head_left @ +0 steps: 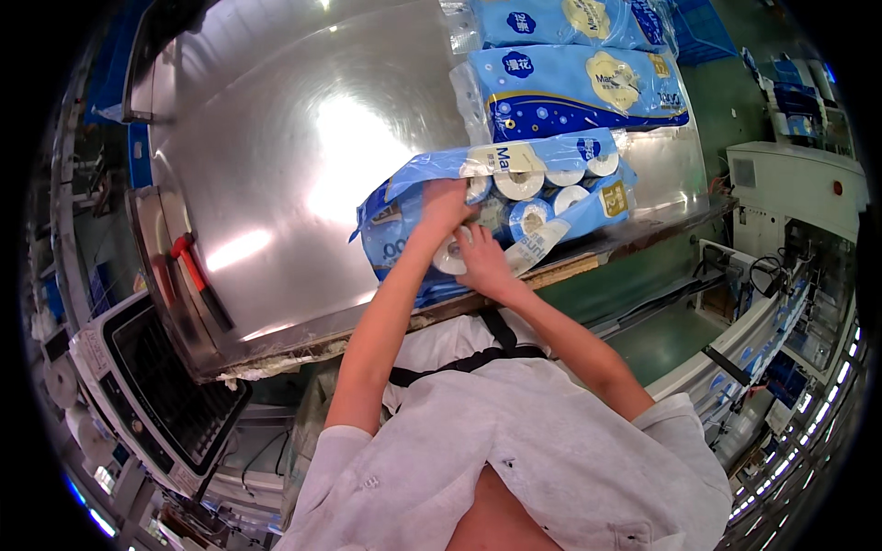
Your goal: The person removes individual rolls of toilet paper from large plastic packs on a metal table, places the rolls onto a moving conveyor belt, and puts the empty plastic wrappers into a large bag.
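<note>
A blue plastic bag [395,241], torn open along its top, lies near the front edge of the metal table. Several white toilet paper rolls [520,185] stand in it, end faces up, in rows. My left hand [445,204] reaches into the left part of the bag beside the rolls; its fingers are mostly hidden by the film and the rolls. Close by on the near side, my right hand [485,263] is closed around the edge of a toilet paper roll [449,255], thumb and fingers on either side. Loose film [551,241] stands up along the bag's near side.
Two full blue packs lie beyond the open bag, one sealed-looking pack [579,90] behind it and another pack [560,20] farther back. A red-and-black handled tool [199,278] rests at the left edge of the metal table [266,174]. A white machine [147,395] stands at lower left.
</note>
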Motion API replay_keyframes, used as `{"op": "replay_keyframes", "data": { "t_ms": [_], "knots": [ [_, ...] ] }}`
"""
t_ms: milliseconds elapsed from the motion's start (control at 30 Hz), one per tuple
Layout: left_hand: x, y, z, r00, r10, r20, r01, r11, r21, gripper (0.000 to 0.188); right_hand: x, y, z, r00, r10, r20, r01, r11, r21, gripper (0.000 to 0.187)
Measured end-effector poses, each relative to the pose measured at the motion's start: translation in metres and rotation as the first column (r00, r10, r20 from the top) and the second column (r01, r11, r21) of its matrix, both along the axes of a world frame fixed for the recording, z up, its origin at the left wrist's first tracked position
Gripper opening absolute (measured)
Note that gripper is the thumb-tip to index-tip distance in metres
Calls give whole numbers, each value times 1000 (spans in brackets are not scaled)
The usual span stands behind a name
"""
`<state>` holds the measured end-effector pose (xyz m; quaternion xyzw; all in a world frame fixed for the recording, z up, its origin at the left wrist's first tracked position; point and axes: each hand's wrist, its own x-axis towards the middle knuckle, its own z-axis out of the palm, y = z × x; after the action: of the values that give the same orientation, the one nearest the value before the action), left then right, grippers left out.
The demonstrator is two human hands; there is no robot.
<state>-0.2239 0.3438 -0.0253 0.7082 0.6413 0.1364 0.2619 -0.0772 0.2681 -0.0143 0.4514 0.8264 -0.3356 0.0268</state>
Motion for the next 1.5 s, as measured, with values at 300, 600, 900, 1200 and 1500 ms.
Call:
{"op": "replay_keyframes", "data": {
  "t_ms": [300, 600, 900, 1200, 1500],
  "knots": [
    [-122, -94, 28, 851, 404, 336, -436, 900, 20, 87, 55, 34, 78, 480, -807, -344, 130, 454, -882, 84],
    [-152, -245, 50, -34, 791, 611, -657, 443, -610, 75, -57, 59, 58, 552, -830, 81, 330, 128, -935, 63],
    [-189, -269, 77, -632, 405, 661, -460, 490, -740, 67, -333, 55, 215, 491, -355, -795, -363, 746, -558, 63],
    [-486, -201, 156, -535, -154, 831, -827, 299, -477, 59, -192, 9, 65, 839, -276, -469, 0, 862, -507, 33],
    [-410, -89, 128, -30, 247, 968, -734, 653, -190, 29, -21, -17, 51, 892, -422, -163, 396, 902, -169, 32]
  ]
}}
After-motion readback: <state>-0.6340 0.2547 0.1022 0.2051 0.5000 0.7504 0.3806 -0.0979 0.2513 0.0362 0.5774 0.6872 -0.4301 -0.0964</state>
